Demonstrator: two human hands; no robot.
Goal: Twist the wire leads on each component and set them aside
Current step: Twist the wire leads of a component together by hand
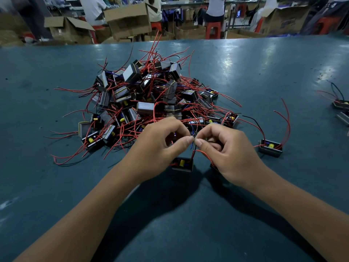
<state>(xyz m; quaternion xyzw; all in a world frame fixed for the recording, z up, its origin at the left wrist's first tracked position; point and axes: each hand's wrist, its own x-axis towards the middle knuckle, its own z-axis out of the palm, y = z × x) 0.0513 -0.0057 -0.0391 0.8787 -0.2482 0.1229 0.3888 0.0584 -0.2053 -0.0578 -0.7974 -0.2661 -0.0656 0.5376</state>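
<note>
Both hands raised just above a dark teal tabletop [56, 186], near the middle of the scene. Left hand [160, 146] with thumb and forefinger pinched together on the bare tips of the wire leads [194, 146]; other fingers curled loosely. Right hand [224, 148] mirroring it, thumb and forefinger clamped on the same wire tips, thumbnails nearly touching. Hanging from those leads, red, black and a glimpse of blue, a small dark box-shaped component [182, 164] with a yellow part inside, resting on or just above the tabletop between the wrists; cannot tell which.

Just beyond the hands, a big heap of like components [143, 99], grey and black blocks with yellow bands, tangled in long red wires sticking out every way.

To the right, near the right hand, one lone component [270, 148] lying flat with red wires arching up and a black one trailing left. Far right edge, a few more components [340, 105], partly cut off.

Far side past the tabletop: open cardboard boxes [128, 19], red plastic stools [213, 30], seated people seen from behind. Dark printing on one box at far right, too blurred to read. No legible labels on the components.
</note>
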